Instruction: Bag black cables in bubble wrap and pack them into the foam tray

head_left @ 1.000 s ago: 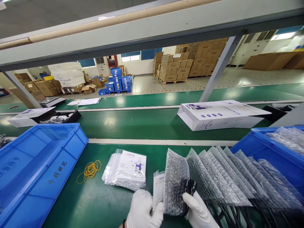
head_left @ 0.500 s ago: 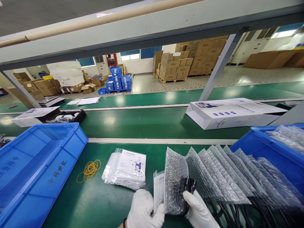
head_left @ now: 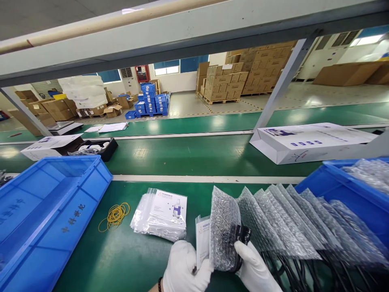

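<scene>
My left hand (head_left: 187,267), in a white glove, pinches a white booklet in a clear plastic bag (head_left: 202,239). Against the booklet's right side stands a bubble-wrap pouch (head_left: 224,229), upright. My right hand (head_left: 257,265), also gloved, is closed on this pouch and a bundled black cable (head_left: 241,239) at its right edge; the pouch's contents are unclear. Left of the hands lies a stack of bagged booklets (head_left: 162,215) with a printed white cover. To the right, several similar bubble-wrap pouches (head_left: 273,221) lean in a row, black cables below them.
Yellow rubber bands (head_left: 114,216) lie beside a blue bin (head_left: 82,190) at left. Another blue bin (head_left: 326,174), holding bubble-wrapped items, stands at right. Beyond, a green conveyor (head_left: 182,156) carries an open white box (head_left: 50,147) and a large white box (head_left: 316,144). A metal beam (head_left: 182,34) crosses overhead.
The white boxes on the conveyor have shifted to the right. Both hands keep nearly the same place and hold, with the booklet still beside the pouch.
</scene>
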`<move>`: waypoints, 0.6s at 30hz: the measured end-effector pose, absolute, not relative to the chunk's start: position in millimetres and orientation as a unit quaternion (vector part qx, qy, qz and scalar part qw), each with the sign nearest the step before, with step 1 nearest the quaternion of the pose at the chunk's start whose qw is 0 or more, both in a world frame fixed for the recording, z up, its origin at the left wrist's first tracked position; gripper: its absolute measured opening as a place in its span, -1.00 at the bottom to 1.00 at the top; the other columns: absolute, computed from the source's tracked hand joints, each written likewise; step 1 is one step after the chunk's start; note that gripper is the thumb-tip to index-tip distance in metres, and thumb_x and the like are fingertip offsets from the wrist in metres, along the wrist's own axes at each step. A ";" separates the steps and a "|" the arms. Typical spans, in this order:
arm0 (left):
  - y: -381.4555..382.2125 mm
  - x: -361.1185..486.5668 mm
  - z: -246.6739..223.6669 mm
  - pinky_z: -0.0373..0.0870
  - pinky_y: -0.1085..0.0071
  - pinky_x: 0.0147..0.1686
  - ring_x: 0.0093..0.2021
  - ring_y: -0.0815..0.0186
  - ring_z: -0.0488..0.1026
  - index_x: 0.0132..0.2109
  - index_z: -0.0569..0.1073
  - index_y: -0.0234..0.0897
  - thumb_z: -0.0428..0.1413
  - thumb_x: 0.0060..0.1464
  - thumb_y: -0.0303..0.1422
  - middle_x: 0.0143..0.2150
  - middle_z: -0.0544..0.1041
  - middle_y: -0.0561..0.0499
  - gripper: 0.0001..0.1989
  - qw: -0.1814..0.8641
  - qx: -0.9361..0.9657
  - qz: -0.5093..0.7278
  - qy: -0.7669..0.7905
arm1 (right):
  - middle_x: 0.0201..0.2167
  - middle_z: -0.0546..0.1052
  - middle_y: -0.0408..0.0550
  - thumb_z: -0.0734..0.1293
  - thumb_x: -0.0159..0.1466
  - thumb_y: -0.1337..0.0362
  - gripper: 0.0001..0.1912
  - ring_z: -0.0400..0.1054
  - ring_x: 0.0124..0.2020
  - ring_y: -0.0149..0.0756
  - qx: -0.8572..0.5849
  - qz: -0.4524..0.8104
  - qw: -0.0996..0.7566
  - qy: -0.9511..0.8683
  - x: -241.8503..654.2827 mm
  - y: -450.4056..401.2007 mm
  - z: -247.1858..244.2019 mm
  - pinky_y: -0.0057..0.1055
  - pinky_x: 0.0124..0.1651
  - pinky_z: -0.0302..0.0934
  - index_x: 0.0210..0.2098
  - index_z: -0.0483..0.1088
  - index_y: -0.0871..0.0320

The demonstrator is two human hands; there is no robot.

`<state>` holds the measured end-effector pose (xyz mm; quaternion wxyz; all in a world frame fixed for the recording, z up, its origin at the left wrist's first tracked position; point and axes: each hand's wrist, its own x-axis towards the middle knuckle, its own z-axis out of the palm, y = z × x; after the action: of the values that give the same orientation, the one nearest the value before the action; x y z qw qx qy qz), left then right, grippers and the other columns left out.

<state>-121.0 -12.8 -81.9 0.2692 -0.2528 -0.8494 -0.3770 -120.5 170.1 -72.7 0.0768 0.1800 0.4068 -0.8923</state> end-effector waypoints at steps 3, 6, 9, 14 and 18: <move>-12.8 -120.7 -80.2 0.17 0.40 -0.51 -0.61 0.39 0.27 -0.55 0.16 -0.25 -0.05 0.15 -0.43 -0.65 0.20 0.08 -0.70 0.258 -0.252 -0.385 -0.850 | 0.14 0.47 -0.01 0.61 -0.09 0.02 -0.31 0.30 0.20 0.11 0.184 -0.891 0.091 0.405 -119.8 169.9 -71.6 0.00 0.29 0.17 0.05 0.51 -0.06; -12.0 -120.5 -74.2 0.17 0.41 -0.52 -0.62 0.40 0.26 -0.55 0.14 -0.25 -0.06 0.16 -0.44 -0.66 0.20 0.09 -0.69 0.267 -0.259 -0.385 -0.845 | 0.16 0.46 -0.05 0.62 -0.11 0.03 -0.28 0.29 0.21 0.10 0.200 -0.893 0.085 0.394 -119.0 168.4 -69.5 -0.03 0.29 0.18 0.05 0.50 -0.09; -11.8 -120.8 -70.1 0.16 0.41 -0.52 -0.61 0.40 0.26 -0.56 0.14 -0.25 -0.06 0.18 -0.43 -0.65 0.22 0.07 -0.67 0.289 -0.263 -0.385 -0.836 | 0.15 0.47 -0.08 0.63 -0.13 0.05 -0.31 0.28 0.22 0.09 0.209 -0.893 0.083 0.390 -118.0 166.3 -67.1 -0.06 0.29 0.19 0.01 0.52 -0.10; -12.4 -121.5 -70.9 0.18 0.41 -0.52 -0.61 0.39 0.27 -0.55 0.19 -0.25 -0.05 0.21 -0.42 -0.64 0.24 0.06 -0.67 0.293 -0.268 -0.403 -0.825 | 0.11 0.50 -0.10 0.62 -0.12 0.05 -0.37 0.28 0.22 0.05 0.237 -0.882 0.075 0.400 -115.1 166.1 -66.2 -0.09 0.28 0.18 -0.03 0.54 -0.09; -9.2 -118.4 -81.5 0.20 0.39 -0.51 -0.58 0.35 0.30 -0.48 0.33 -0.26 -0.05 0.22 -0.40 -0.61 0.29 0.03 -0.71 0.296 -0.248 -0.421 -0.821 | 0.11 0.50 -0.12 0.61 -0.10 0.05 -0.41 0.28 0.23 0.02 0.234 -0.884 0.074 0.398 -114.7 167.4 -67.3 -0.10 0.29 0.17 -0.06 0.54 -0.10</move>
<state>-118.4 -9.2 -81.5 0.2963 -0.2484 -0.8206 -0.4208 -114.7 167.4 -67.3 0.0744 0.2338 0.3985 -0.8838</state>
